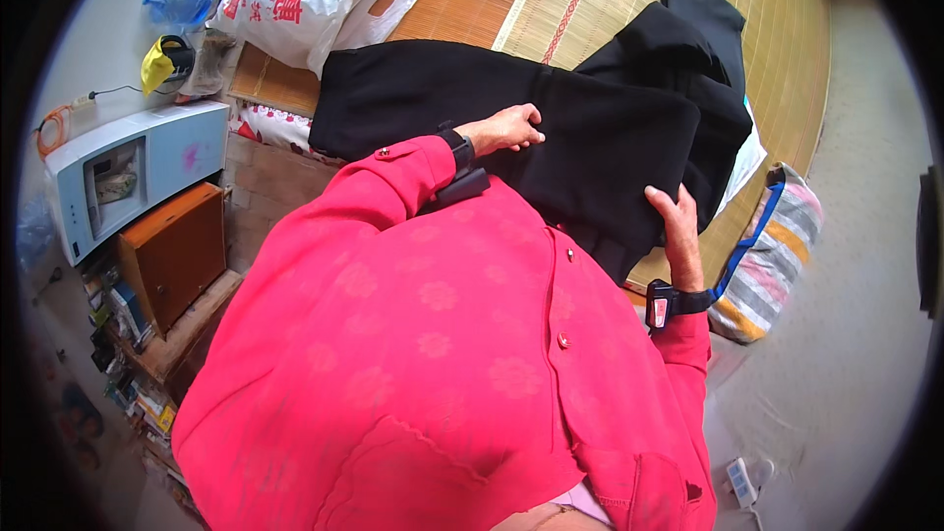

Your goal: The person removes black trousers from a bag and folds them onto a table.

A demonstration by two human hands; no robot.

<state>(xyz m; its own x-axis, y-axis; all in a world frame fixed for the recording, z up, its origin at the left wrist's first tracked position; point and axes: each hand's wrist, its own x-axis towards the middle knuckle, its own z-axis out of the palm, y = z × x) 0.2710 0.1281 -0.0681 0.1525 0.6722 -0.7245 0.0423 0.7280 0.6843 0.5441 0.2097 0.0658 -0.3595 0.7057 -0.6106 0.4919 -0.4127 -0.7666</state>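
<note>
A black cloth garment (pixel 612 125), apparently trousers, lies partly folded over itself in front of me. My left hand (pixel 512 127) is on its middle near a crease, fingers curled and fingertips against the cloth; whether they pinch it is unclear. At the garment's near right edge is my right hand (pixel 677 221), thumb over the fabric and some fingers hidden behind the fold. Another black, smoother piece (pixel 700 7) extends from the folded part at the far right; I cannot tell whether it belongs to the same garment.
The garment rests on a bed with a woven mat (pixel 782 51). A white plastic bag (pixel 295 0) with red printing stands at the far left. A striped folded cloth (pixel 774 258) lies right. Left are a microwave oven (pixel 140 169) and a wooden cabinet (pixel 177 258). A power strip (pixel 741 483) is lower right.
</note>
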